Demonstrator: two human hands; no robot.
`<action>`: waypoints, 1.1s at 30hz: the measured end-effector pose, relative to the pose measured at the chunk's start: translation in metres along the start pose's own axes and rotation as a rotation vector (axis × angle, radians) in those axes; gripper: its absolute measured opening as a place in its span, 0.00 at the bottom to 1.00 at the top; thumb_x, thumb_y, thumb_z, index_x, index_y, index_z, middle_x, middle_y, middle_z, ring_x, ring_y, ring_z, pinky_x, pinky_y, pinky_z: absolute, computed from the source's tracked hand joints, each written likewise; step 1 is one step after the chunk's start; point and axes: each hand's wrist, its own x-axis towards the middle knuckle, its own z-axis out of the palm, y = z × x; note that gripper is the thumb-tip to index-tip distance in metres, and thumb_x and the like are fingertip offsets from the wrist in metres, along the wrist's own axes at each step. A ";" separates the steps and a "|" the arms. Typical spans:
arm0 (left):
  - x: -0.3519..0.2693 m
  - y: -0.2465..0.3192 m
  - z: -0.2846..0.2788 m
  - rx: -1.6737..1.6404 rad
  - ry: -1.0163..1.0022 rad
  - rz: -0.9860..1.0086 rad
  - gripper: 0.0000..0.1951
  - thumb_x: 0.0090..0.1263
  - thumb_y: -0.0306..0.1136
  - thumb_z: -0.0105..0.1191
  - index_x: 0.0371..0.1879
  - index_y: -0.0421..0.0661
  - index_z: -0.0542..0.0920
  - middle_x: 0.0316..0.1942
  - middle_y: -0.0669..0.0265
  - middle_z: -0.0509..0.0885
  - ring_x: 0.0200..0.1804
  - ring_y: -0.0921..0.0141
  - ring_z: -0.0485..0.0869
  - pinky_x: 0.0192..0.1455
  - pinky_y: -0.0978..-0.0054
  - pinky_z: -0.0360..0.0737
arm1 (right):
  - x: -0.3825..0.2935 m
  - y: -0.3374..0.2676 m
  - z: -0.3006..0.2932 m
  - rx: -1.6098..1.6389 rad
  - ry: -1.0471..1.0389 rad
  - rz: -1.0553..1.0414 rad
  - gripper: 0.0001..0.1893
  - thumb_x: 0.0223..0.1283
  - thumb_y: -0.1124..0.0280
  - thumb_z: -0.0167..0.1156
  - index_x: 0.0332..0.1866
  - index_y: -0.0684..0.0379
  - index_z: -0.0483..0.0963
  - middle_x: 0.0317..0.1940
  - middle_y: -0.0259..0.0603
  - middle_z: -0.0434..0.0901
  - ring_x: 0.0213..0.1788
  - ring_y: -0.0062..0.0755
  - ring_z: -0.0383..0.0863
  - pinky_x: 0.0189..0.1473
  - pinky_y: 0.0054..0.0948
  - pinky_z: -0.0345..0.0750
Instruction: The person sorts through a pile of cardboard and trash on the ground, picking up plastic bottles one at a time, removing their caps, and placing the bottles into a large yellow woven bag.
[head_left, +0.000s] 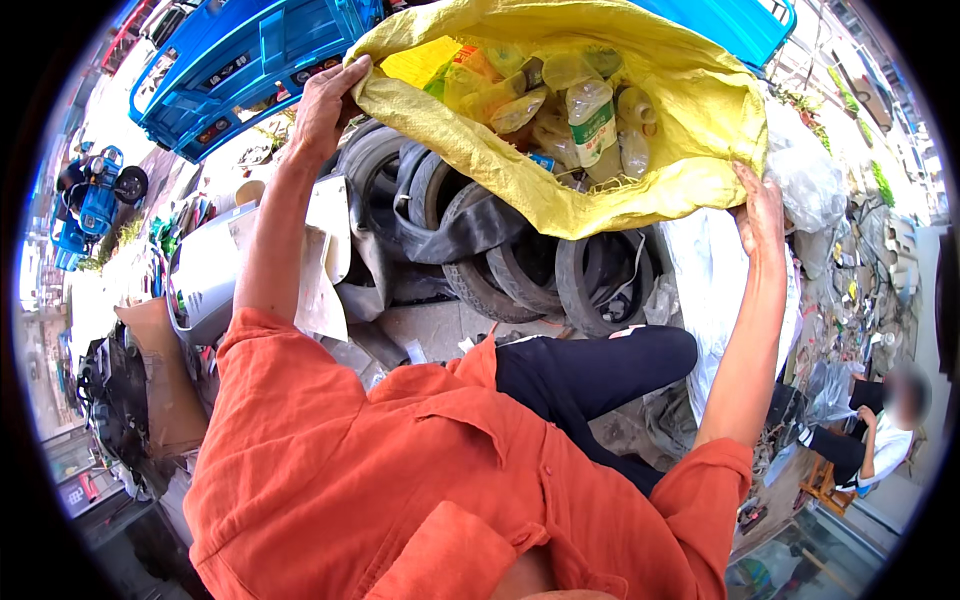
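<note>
A large yellow woven sack (660, 206) is held with its mouth wide apart. My left hand (326, 109) grips the folded rim at its left corner, and my right hand (757, 206) grips the rim at the lower right. Inside lie several crumpled plastic bottles; one clear plastic bottle (592, 124) has a green and white label, and an orange wrapper (476, 64) shows at the back left. Below the sack several worn rubber tyres (480, 289) stand in a row, with a black inner tube (465, 240) draped over them.
Blue cargo tricycle beds (247, 67) stand beyond the sack. A grey-white plastic casing (214, 270) and flattened cardboard (161, 375) lie at the left. White sheeting (697, 285) and a clear plastic bag (806, 180) are at the right, beside scattered scrap. A person (885, 450) sits on a wooden stool.
</note>
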 end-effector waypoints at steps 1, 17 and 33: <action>-0.005 -0.001 0.002 -0.001 0.004 -0.004 0.18 0.68 0.43 0.52 0.42 0.37 0.78 0.32 0.69 0.81 0.32 0.80 0.80 0.38 0.86 0.77 | -0.007 -0.001 0.004 -0.003 -0.004 0.003 0.17 0.58 0.70 0.59 0.48 0.71 0.71 0.43 0.45 0.79 0.43 0.29 0.80 0.45 0.28 0.77; -0.064 0.011 0.013 0.942 0.225 0.350 0.17 0.67 0.44 0.53 0.27 0.40 0.77 0.21 0.62 0.78 0.25 0.74 0.78 0.29 0.77 0.75 | 0.011 -0.053 0.141 -1.352 0.208 -1.126 0.44 0.44 0.57 0.68 0.68 0.52 0.53 0.66 0.46 0.58 0.68 0.49 0.54 0.66 0.48 0.56; 0.121 -0.035 0.138 1.256 -0.585 0.013 0.20 0.66 0.37 0.39 0.51 0.37 0.74 0.53 0.54 0.77 0.50 0.58 0.78 0.50 0.62 0.75 | 0.130 -0.100 0.196 -2.356 1.420 -2.020 0.04 0.44 0.80 0.56 0.28 0.63 0.74 0.32 0.46 0.77 0.33 0.33 0.77 0.36 0.25 0.77</action>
